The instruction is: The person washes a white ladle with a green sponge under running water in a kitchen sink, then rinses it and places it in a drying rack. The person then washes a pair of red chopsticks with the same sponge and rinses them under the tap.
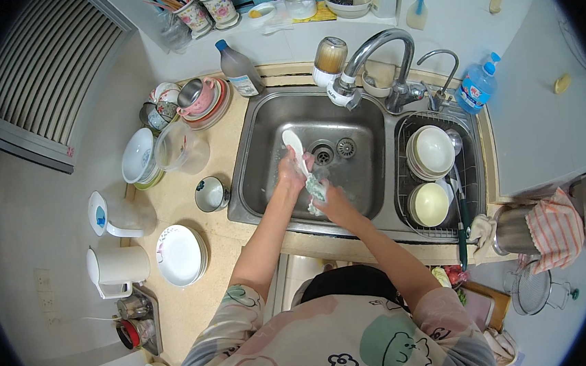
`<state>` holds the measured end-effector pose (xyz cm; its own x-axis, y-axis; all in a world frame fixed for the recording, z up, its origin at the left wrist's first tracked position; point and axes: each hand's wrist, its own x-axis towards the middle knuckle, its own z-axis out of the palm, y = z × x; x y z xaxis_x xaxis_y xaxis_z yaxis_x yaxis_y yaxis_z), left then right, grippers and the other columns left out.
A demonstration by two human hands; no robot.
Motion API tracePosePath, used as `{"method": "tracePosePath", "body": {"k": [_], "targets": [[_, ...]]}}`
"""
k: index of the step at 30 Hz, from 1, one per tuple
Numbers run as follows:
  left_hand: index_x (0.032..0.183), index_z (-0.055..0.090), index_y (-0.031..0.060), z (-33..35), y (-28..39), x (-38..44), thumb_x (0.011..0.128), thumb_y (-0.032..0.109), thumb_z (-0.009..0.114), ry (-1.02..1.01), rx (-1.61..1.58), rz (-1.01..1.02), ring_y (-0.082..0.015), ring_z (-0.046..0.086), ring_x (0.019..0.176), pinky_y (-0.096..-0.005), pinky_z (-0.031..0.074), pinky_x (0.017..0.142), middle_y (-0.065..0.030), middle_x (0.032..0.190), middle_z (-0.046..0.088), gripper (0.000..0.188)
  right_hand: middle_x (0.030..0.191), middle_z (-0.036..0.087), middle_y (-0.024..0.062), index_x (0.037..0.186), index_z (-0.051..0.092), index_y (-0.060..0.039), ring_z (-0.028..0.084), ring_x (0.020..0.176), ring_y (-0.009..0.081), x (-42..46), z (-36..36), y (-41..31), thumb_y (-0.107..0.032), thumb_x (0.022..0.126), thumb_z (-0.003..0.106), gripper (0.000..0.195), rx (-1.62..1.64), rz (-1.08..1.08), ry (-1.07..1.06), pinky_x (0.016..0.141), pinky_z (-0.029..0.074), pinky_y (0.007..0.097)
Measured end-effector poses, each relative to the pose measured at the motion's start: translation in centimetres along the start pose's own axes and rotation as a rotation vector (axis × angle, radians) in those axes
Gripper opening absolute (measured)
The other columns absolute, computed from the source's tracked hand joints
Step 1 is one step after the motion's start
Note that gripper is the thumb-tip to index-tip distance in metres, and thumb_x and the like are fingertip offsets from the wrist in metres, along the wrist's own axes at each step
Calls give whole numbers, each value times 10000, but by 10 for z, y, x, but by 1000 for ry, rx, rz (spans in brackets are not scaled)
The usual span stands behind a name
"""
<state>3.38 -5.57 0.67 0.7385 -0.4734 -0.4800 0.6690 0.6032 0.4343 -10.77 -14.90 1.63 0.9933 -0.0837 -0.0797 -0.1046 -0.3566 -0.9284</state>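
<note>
Over the left basin of the stainless steel sink (263,133), my left hand (290,171) grips a white spoon or rice paddle (293,140) whose broad end points away from me. My right hand (333,200) holds a soapy, pale green cloth (316,187) against the lower part of the handle. White suds cling to the cloth and to my fingers. Beyond my hands, the drain (322,154) lies in the basin floor, with a round metal strainer (346,148) beside it. The chrome faucet (379,42) with a filter head arches above the back of the basin; no water stream shows.
In the small right basin, a wire rack (401,179) holds stacked bowls (432,150) and utensils. Left of the sink stand a patterned cup (211,194), stacked white plates (180,255), a clear plastic container (187,150) and a grey bottle (241,71). A blue detergent bottle (475,88) stands back right.
</note>
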Motion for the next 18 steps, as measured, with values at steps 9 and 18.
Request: {"method": "tracePosePath", "body": {"k": [9,18], "targets": [[696,403,90,12,10,-10,906,442,340,-492,-61,-568,-99,294,355,-222,235,308,23,486,317,414,1355,356,225,1347,333,-37,381,1222,397,14,-37,20,-164,812,600,611,-54,-210,183,1011,331,410],[1158,546,136,29,-16,-42,928,482,328,-142,371,-67,-184,597,890,-311,495,709,-41,1058,599,469,1387,360,114,1323,406,-104,331,1282,337,61,-39,-62,-81,764,614,597,-563,-688,154,1054,306,416]]}}
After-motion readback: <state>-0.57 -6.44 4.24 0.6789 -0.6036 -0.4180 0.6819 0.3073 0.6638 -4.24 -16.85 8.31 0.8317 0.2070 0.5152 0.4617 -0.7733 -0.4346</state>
